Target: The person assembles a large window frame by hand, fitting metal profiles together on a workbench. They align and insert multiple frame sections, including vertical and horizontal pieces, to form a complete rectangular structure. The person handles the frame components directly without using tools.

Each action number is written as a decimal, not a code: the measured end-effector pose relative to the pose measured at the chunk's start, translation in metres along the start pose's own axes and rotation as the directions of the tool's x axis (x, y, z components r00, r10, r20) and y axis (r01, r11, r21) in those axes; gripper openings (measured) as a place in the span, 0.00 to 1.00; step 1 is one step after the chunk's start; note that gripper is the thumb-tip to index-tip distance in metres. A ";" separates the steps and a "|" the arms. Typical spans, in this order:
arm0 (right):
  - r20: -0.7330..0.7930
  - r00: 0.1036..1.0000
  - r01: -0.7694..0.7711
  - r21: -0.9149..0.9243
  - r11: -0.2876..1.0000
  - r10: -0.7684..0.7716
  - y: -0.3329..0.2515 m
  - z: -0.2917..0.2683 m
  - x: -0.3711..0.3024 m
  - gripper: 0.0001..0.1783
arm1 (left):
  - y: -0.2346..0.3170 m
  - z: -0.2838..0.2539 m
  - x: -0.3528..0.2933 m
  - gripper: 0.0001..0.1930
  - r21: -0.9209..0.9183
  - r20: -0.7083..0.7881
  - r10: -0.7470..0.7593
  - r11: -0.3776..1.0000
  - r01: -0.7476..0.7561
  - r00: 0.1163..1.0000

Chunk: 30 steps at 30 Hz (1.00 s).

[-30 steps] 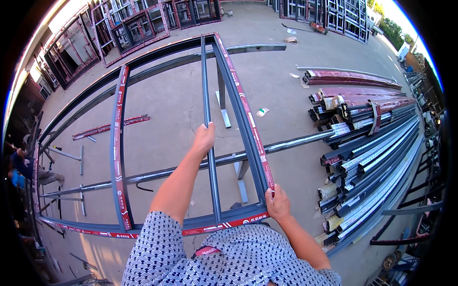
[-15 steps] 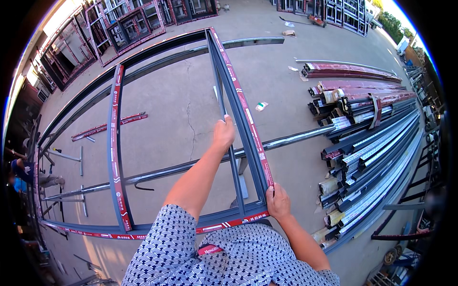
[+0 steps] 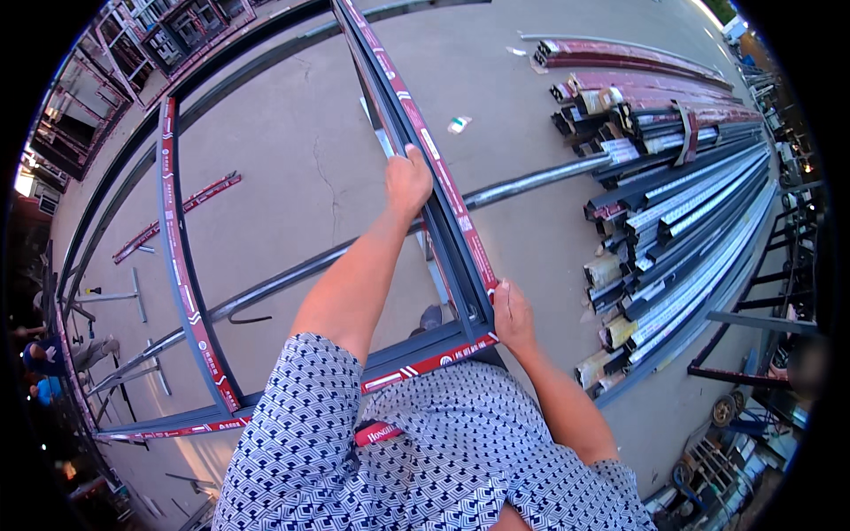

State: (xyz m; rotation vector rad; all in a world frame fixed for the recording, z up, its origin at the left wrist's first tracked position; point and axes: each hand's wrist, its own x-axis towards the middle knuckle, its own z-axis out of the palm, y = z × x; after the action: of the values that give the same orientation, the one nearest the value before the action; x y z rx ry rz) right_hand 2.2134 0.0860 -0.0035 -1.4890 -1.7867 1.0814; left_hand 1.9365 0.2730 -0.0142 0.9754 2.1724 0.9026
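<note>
Now nearer frame side — left hand

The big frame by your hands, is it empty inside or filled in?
Empty: the floor and a metal rail show straight through the frame, with no panel visible in its openings.

White lettering on the metal frame's red film strips at six and nine o'clock, and on a red shirt-front tag at six.
</note>
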 end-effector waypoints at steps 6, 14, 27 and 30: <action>0.029 0.993 -0.118 0.058 0.991 0.116 -0.005 -0.008 -0.001 0.26 | -0.005 0.009 0.007 0.36 0.036 -0.008 0.100 0.994 -0.100 0.995; 0.082 0.975 -0.215 0.085 0.973 0.208 -0.004 -0.011 0.000 0.27 | 0.001 0.020 0.003 0.38 -0.014 0.001 0.108 0.994 -0.108 0.994; 0.257 0.939 -0.263 0.111 0.958 0.228 -0.012 -0.045 -0.002 0.25 | 0.009 0.028 0.007 0.39 0.107 0.060 0.028 0.994 -0.034 0.998; 0.276 0.946 -0.167 -0.047 0.985 0.173 -0.025 -0.055 -0.003 0.26 | 0.028 0.022 -0.006 0.36 0.047 0.032 -0.003 0.999 0.001 0.999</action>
State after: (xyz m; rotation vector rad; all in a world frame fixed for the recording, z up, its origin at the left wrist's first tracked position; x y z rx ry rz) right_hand 2.2467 0.0945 0.0465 -1.5926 -1.8884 1.4220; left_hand 1.9676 0.2898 -0.0044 1.0029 2.1762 0.8331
